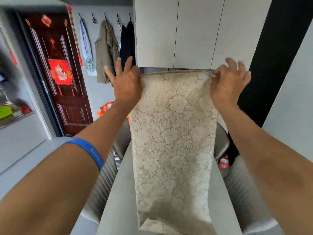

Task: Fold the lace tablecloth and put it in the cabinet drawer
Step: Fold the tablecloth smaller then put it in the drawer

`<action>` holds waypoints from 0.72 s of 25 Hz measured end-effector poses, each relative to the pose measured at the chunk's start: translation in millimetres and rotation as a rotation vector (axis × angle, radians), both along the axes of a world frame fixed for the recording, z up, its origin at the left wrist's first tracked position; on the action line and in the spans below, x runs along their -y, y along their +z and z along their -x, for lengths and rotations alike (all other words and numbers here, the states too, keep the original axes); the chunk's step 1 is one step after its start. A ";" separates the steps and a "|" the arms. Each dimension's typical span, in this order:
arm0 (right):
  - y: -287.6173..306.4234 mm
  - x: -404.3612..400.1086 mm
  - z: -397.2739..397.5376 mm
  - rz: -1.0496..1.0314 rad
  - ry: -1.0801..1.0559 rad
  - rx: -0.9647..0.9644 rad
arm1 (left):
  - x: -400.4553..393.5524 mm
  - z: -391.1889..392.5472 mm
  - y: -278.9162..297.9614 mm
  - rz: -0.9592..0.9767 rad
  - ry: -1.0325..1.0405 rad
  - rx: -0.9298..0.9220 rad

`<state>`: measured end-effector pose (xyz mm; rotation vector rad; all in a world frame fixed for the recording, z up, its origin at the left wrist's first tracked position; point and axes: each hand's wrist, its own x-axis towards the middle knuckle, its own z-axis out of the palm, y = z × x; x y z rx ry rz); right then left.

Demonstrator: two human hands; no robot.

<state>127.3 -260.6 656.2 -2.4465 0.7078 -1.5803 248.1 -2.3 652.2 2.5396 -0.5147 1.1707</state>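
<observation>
The pale bench (116, 197) runs from near to far, and the lace tablecloth (172, 141) hangs over it, its near end resting on the top. The left hand (126, 83) pinches its far left corner, other fingers splayed. The right hand (228, 82) pinches the far right corner.

We saw two bare forearms with no sleeves reaching as far as the wrists. The left forearm carried a blue silicone wristband (88, 150) with faint pale lettering that we could not read. The left hand (126, 83) and right hand (227, 82) wore no gloves, rings or watch.
</observation>
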 end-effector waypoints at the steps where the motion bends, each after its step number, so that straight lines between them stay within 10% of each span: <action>1: 9.0 4.0 -1.1 0.020 0.006 0.065 | 0.1 0.2 10.4 0.026 -0.026 0.063; 5: -45.6 -1.8 19.1 0.013 0.067 0.130 | -18.2 24.1 -37.7 -0.008 -0.107 0.130; 12: -246.2 -26.8 121.4 -0.113 0.203 -0.470 | -61.6 115.6 -218.7 -0.246 -0.167 -0.389; 18: -264.1 -71.6 205.2 -0.190 0.248 -0.555 | -117.7 177.1 -243.9 -0.279 -0.268 -0.409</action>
